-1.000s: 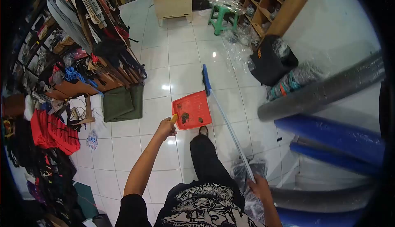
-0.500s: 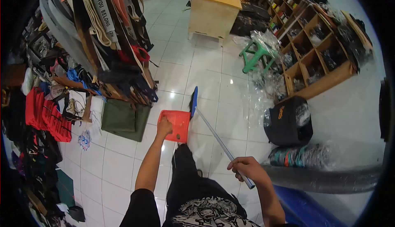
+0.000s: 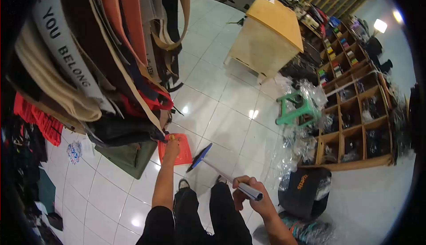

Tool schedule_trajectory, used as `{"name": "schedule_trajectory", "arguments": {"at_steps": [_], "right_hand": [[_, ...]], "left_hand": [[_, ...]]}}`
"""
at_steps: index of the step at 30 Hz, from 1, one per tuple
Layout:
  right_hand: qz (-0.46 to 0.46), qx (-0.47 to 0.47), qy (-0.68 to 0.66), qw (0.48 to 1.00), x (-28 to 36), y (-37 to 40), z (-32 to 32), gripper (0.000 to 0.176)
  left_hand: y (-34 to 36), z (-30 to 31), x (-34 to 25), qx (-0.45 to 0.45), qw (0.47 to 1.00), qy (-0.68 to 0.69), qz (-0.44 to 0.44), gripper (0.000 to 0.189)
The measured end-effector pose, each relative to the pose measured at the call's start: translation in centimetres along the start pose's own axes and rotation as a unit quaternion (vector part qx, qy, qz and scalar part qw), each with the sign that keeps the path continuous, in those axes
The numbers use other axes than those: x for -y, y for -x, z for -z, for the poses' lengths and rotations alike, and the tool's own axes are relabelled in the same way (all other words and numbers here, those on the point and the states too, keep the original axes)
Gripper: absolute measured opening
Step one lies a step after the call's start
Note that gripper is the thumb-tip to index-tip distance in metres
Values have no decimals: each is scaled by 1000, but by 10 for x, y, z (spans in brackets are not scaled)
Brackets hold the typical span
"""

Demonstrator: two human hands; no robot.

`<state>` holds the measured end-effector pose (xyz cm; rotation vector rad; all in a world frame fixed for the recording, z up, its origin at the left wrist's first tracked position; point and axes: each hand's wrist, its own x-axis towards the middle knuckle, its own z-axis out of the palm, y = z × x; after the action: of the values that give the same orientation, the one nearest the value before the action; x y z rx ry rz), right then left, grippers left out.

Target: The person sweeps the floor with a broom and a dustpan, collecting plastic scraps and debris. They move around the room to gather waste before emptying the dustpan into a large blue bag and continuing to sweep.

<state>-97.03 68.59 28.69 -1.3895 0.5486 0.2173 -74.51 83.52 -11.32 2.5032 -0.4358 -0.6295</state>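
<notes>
My left hand (image 3: 171, 149) is closed over the red dustpan (image 3: 183, 155), which is at floor level beside the hanging straps. The hand hides the part it grips. My right hand (image 3: 254, 197) is wrapped around the upper end of a broom's silver pole (image 3: 222, 172). The broom's blue head (image 3: 199, 157), with dark bristles, is on the white tiles just right of the dustpan, a small gap between them. The pole slants from the head up toward me.
Long straps (image 3: 128, 27) hang close on the left, over folded green cloth (image 3: 122, 158). A wooden desk (image 3: 266, 36) stands ahead. To the right are a green stool (image 3: 295, 109), plastic wrap, a cubby shelf (image 3: 355, 129) and a black bag (image 3: 304, 194).
I have stepped forward, and the hanging straps loom larger. The dustpan has moved left, close under the straps, with my left hand. The broom head has turned and now lies apart from the pan.
</notes>
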Motion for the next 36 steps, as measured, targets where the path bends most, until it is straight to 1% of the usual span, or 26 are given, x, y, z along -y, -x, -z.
{"name": "schedule_trajectory", "arguments": {"at_steps": [5, 6, 7, 9, 11, 15, 16, 17, 18, 19, 20, 21, 22, 23, 24, 25, 26, 28, 29, 30, 31, 32, 33, 34, 35, 36], "right_hand": [[-33, 43, 6, 999, -3, -54, 32, 60], [-45, 50, 4, 998, 2, -65, 37, 60], [-59, 58, 1, 997, 8, -75, 41, 60], [-78, 84, -2, 993, 22, -91, 47, 60], [-96, 110, 10, 989, 44, -99, 53, 61], [-153, 172, -18, 973, 86, -97, 90, 63], [-204, 79, 103, 970, 123, -93, 68, 44], [-195, 87, 109, 971, 126, -92, 68, 44], [-277, -52, -8, 959, 128, -94, 68, 21], [-236, 72, -173, 954, 137, -94, 68, 21], [-247, 79, 7, 966, 145, -106, 66, 24], [-254, 80, 185, 946, 153, -114, 66, 27], [-249, 86, 187, 946, 152, -117, 65, 27], [-206, 109, 156, 960, 149, -119, 63, 33], [-164, 131, 121, 970, 146, -122, 63, 40], [-153, 231, 97, 956, 143, -128, 66, 49], [-140, 330, 71, 931, 137, -137, 70, 60], [-142, 372, -53, 916, 110, -149, 63, 55], [-81, 390, -48, 916, 96, -154, 57, 51], [-79, 433, -167, 882, 88, -162, 50, 46], [-26, 383, -13, 923, 81, -165, 41, 42], [69, 298, 22, 952, 87, -153, 17, 25], [70, 303, 18, 950, 84, -155, 3, 25], [60, 282, 116, 950, 73, -167, -6, 28], [49, 256, 213, 941, 65, -176, -16, 30], [51, 254, 211, 942, 66, -179, -30, 30]], "left_hand": [[-58, -15, 20, -36, 997, 61, 33, 31], [-72, -24, 26, -31, 991, 89, 95, 30], [-73, -33, 33, -32, 989, 93, 110, 30], [-77, -40, 41, -96, 991, 16, 89, 29], [-74, -26, 25, -88, 988, 6, 128, 29], [-88, -58, 40, -190, 975, -28, 115, 26], [-84, -50, 34, -250, 961, -38, 112, 18], [-86, -45, 32, -312, 943, -50, 108, 10], [-95, -54, 53, -357, 927, -100, 55, 11], [-104, -63, 74, -400, 904, -151, 2, 13], [-101, -64, 71, -380, 909, -171, 24, 15], [-88, -58, 65, -355, 914, -190, 48, 18], [-71, -41, 42, -362, 914, 85, 162, 20], [-56, -24, 17, -335, 835, 352, 257, 28], [-44, -29, 17, -349, 862, 261, 259, 31], [-23, -45, 23, -357, 882, 165, 261, 35], [6, -50, 14, -317, 902, 156, 248, 43], [74, -73, -5, -212, 936, 158, 232, 61], [111, -87, -7, -148, 948, 168, 227, 70], [149, -107, 0, -89, 966, 102, 219, 72], [189, -127, 2, -32, 976, 42, 209, 74], [228, -129, -7, -34, 941, 135, 308, 71], [268, -133, -13, -40, 890, 223, 397, 69], [313, -201, 43, 16, 984, -39, 171, 68], [346, -184, 14, -83, 933, 58, 344, 67], [378, -163, 0, -52, 877, 206, 431, 67]]}}
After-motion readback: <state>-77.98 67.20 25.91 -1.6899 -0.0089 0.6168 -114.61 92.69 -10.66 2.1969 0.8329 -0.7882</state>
